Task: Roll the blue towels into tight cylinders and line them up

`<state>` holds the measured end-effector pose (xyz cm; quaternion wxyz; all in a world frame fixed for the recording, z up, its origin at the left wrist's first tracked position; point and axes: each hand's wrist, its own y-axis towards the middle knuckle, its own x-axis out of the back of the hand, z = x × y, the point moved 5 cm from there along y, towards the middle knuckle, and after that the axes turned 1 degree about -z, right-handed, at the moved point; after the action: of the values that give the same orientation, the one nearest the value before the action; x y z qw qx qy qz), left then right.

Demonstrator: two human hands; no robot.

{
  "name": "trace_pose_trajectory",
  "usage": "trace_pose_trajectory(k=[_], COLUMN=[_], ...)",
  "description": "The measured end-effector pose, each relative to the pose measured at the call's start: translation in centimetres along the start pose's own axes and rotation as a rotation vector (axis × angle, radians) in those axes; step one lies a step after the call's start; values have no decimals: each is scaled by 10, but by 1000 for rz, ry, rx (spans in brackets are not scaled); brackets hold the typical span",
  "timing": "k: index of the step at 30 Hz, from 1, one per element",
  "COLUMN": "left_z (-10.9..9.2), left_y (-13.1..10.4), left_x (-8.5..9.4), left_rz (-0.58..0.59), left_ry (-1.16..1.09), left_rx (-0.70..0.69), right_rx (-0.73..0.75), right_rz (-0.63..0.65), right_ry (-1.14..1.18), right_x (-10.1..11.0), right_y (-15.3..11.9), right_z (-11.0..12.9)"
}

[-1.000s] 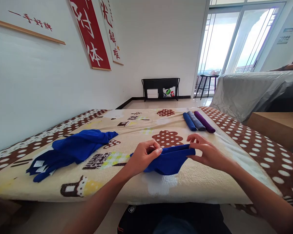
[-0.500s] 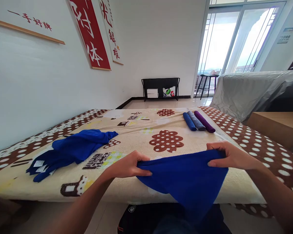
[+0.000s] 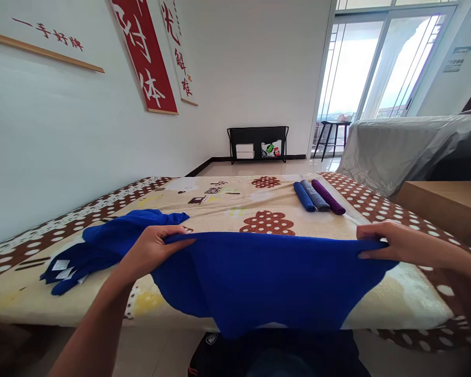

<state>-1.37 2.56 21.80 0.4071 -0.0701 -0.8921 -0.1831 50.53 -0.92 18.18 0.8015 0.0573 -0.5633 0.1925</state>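
A blue cloth point(image 3: 267, 277) hangs stretched between my two hands over the near edge of the bed, its top edge nearly straight. My left hand point(image 3: 157, 248) pinches its upper left part, and my right hand point(image 3: 388, 243) pinches the upper right end. To the left on the bed lies a crumpled blue garment point(image 3: 121, 235) with white tags, partly behind my left hand. Three rolled cloths lie side by side farther back on the right: a blue roll point(image 3: 304, 197), a grey-blue roll point(image 3: 315, 196) and a purple roll point(image 3: 328, 197).
The bed's cream blanket point(image 3: 220, 220) has brown dotted borders. Beyond it stands a black rack point(image 3: 258, 135). At the right are a plastic-covered item point(image 3: 396, 146), a cardboard box point(image 3: 447, 201) and a black stool point(image 3: 335, 124). Scrolls hang on the left wall.
My hands have moved apart, the left one farther left and slightly up, the right one a little right. The blue cloth between them is now spread wider.
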Motion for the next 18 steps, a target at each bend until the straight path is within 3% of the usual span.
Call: trace_pose_trajectory(k=[5, 9, 12, 16, 18], left_z=[34, 53, 61, 66, 71], left_y=[3, 5, 8, 6, 2], left_x=[21, 34, 33, 29, 35], left_rz=[-146, -305, -276, -103, -127], left_ry=[19, 8, 3, -131, -123], left_rx=[34, 68, 125, 177, 174], right_rx=[-3, 2, -13, 5, -10], right_rz=[-89, -138, -77, 15, 17], right_ry=[-19, 112, 215, 231, 224], right_x=[7, 10, 6, 0, 1], right_y=[1, -3, -4, -4, -7], right_z=[-21, -19, -21, -36, -44])
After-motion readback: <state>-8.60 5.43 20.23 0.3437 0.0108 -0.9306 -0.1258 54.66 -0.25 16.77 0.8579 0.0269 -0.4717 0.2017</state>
